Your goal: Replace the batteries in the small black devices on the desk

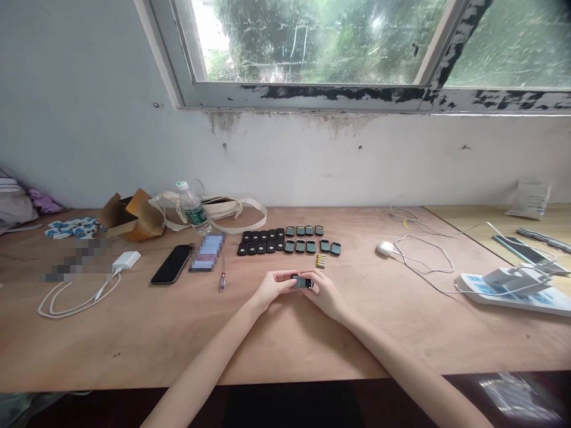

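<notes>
A small black electronic device [300, 283] with a grey-green panel is held between both hands, just above the table. My left hand [273, 290] pinches its left end, thumb over the panel. At the right end, my right hand [326, 292] closes its fingers around the black edge. Just behind the hands lie several small yellow-and-silver batteries [321, 260]. Beyond them, similar devices with grey-green panels [300, 245] are set out in two rows. To their left sit several black covers [262, 246] with pale ovals, in close rows.
Left of the hands are a small screwdriver [222, 282], a black phone [171, 264] and a second phone [207, 252]. A water bottle [195, 213], a cardboard box [134, 217] and a white bag stand behind. Rightward lie a cable [419, 270] and a power strip [482, 292].
</notes>
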Motion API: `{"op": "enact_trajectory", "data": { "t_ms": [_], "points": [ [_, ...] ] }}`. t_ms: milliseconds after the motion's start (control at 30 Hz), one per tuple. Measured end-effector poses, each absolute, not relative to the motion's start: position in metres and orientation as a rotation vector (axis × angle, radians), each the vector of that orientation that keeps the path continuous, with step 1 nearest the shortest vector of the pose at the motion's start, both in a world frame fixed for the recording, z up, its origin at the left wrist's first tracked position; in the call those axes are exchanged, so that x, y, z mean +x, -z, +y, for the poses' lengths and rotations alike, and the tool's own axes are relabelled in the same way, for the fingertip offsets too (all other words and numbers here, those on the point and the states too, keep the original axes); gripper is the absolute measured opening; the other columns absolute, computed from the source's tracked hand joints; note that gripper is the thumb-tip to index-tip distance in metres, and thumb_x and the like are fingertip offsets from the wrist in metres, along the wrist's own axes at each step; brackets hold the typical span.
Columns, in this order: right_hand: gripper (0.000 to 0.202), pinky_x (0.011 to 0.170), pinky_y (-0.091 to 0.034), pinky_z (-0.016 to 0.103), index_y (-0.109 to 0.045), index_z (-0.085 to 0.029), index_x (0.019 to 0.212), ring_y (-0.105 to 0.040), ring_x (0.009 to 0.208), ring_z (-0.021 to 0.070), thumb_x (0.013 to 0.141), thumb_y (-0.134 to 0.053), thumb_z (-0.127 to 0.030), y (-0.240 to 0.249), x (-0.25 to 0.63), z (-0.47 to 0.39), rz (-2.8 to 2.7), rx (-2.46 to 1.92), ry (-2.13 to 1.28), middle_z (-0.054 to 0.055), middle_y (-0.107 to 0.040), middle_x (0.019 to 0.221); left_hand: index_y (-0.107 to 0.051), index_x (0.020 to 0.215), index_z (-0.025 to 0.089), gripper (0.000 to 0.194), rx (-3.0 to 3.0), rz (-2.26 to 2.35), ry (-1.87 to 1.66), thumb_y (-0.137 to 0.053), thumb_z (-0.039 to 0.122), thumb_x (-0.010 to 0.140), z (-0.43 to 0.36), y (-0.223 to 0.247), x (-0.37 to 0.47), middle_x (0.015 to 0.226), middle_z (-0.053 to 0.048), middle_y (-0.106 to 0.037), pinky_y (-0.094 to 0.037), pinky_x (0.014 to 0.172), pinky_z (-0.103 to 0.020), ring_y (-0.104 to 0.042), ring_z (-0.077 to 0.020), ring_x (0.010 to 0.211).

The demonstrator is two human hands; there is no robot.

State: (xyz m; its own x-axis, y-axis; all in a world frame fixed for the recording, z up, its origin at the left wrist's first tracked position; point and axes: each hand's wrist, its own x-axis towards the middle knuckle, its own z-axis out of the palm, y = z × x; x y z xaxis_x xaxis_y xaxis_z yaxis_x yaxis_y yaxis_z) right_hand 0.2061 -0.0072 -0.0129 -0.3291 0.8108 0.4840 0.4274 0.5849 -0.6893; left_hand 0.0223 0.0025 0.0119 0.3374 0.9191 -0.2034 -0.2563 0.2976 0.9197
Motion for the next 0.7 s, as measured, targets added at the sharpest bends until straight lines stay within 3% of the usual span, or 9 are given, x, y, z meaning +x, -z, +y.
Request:
{"op": "enact_trajectory", "data": {
  "t_ms": [267, 700],
  "points": [
    [0.020, 0.084, -0.052, 0.035, -0.063, -0.027, 0.104, -0.060, 0.101, 0.0207, 0.085, -0.056, -0.027, 0.0130, 0.2062, -0.0085, -2.002, -1.041, -0.540, 0.007, -0.061, 0.111, -0.071, 0.098, 0.011, 0.052, 0.930, 0.901, -0.932, -0.086, 0.032, 0.053, 0.0029, -0.0107, 0.0220, 0.104, -0.014, -0.071, -0.050, 0.095, -0.045, -0.063, -0.0302, 0.103],
    [0.026, 0.085, -0.051, 0.036, -0.060, -0.027, 0.108, -0.058, 0.100, 0.0206, 0.084, -0.054, -0.017, 0.0104, 0.2058, -0.0104, -2.050, -1.045, -0.418, 0.006, -0.061, 0.109, -0.072, 0.096, 0.012, 0.053, 0.950, 0.969, -0.941, -0.087, 0.033, 0.049, 0.0036, -0.0101, 0.0229, 0.101, -0.012, -0.072, -0.052, 0.091, -0.042, -0.063, -0.0298, 0.102]
  ]
}}
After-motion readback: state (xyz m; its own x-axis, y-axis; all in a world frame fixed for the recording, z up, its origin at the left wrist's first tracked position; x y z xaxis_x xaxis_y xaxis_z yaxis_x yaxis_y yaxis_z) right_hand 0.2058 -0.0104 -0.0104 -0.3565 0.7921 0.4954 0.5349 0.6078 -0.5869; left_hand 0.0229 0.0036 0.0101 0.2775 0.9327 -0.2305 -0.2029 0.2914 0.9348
